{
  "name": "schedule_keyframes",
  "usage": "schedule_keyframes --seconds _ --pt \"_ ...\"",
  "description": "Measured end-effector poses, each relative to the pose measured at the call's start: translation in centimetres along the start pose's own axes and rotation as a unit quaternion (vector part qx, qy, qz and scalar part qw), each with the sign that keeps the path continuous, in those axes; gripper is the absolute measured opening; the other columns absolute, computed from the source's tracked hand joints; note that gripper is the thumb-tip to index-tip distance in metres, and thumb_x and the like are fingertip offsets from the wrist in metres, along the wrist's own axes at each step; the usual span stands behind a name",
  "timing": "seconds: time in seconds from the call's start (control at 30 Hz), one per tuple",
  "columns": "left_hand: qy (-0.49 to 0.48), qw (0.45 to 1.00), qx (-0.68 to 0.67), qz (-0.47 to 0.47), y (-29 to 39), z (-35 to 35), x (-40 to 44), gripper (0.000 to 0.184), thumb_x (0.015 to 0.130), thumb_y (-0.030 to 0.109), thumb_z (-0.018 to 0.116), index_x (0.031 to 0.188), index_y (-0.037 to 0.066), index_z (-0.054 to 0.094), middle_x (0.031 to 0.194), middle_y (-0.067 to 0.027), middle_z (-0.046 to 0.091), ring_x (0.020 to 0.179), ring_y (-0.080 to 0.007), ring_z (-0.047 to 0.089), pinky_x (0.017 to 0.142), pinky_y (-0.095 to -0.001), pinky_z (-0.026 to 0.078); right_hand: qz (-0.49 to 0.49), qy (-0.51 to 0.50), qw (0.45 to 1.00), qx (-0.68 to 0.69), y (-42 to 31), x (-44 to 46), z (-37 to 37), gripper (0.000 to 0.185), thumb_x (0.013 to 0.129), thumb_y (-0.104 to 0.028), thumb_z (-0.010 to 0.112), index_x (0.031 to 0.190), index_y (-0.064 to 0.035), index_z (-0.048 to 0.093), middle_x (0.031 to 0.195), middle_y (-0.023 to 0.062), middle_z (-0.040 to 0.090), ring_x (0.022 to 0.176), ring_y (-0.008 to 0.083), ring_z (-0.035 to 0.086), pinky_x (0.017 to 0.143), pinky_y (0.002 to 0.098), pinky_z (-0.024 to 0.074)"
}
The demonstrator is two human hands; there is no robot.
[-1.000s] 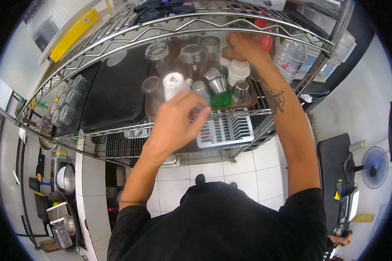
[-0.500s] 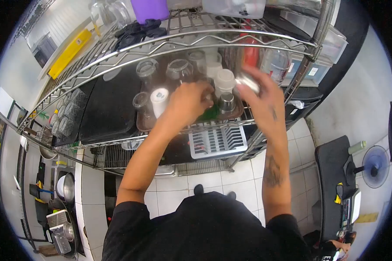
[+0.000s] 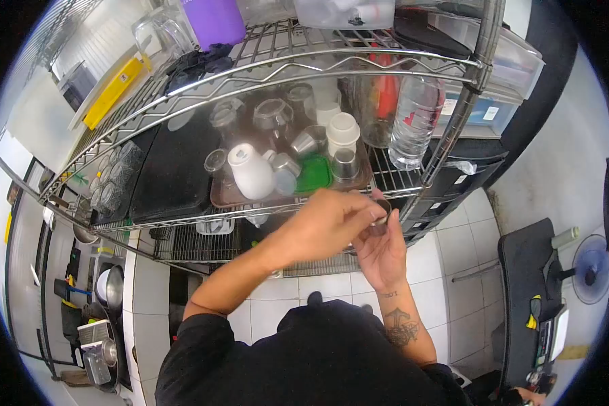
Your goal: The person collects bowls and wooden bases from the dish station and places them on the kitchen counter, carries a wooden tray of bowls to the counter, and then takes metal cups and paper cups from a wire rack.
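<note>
Both hands meet in front of the wire shelf. My right hand (image 3: 381,254) is closed around a small metal cup (image 3: 381,215). My left hand (image 3: 335,223) reaches across to the cup's rim with its fingers pinched; part of its grip is hidden. Behind them, a brown tray (image 3: 229,198) carries a white cup (image 3: 252,172), a green lid (image 3: 313,174), stacked white cups (image 3: 343,133), another metal cup (image 3: 346,164) and several clear glasses.
A water bottle (image 3: 417,122) stands on the shelf right of the tray, beside a metal post (image 3: 458,111). Black trays (image 3: 171,172) lie at left. A purple container (image 3: 213,21) is above. A fan (image 3: 592,269) stands at far right.
My right hand has come down off the shelf with a metal cup. My left hand has left the tray and moved right to meet it. The view has shifted slightly.
</note>
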State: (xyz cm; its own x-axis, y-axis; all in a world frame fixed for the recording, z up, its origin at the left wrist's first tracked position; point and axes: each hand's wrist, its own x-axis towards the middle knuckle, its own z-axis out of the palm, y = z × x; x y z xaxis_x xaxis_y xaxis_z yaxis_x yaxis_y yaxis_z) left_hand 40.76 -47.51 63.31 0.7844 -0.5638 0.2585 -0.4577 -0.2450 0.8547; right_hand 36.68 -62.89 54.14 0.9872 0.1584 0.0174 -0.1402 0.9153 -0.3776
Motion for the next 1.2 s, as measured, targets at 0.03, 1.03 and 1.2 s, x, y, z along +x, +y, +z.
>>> schedule_keyframes --seconds 0.03,1.03,1.2 --pt "0.002 1.000 -0.001 -0.002 0.1 -0.5 0.2 0.018 0.096 0.018 0.070 0.103 0.001 0.072 0.093 -0.0122 0.074 0.078 -0.0188 0.068 0.070 -0.0331 0.053 -0.001 -0.003 1.000 0.007 -0.3 -0.4 0.0 0.050 0.110 -0.039 0.047 0.149 -0.0088 0.044 0.135 0.0128 0.061 0.114 0.0246 0.067 0.099 0.0389 0.0587" --pt "0.046 0.929 0.367 -0.024 -8.0 -10.3 6.9 0.016 0.092 0.013 0.072 0.101 0.000 0.068 0.088 -0.0159 0.074 0.064 -0.0243 0.073 0.064 -0.0387 0.056 0.031 0.023 0.999 -0.030 -2.2 -1.7 -3.8 0.054 0.107 -0.036 0.052 0.152 -0.0082 0.039 0.134 0.0204 0.060 0.102 0.0256 0.072 0.088 0.0349 0.0623" --pt "0.083 0.892 0.443 0.039 -9.3 -10.7 7.7 0.017 0.094 0.013 0.069 0.104 0.000 0.069 0.090 -0.0188 0.075 0.070 -0.0281 0.074 0.066 -0.0389 0.057 0.025 0.027 0.999 -0.027 -1.9 -1.5 -3.9 0.055 0.107 -0.036 0.052 0.152 -0.0082 0.038 0.135 0.0208 0.059 0.101 0.0261 0.072 0.087 0.0353 0.0624"
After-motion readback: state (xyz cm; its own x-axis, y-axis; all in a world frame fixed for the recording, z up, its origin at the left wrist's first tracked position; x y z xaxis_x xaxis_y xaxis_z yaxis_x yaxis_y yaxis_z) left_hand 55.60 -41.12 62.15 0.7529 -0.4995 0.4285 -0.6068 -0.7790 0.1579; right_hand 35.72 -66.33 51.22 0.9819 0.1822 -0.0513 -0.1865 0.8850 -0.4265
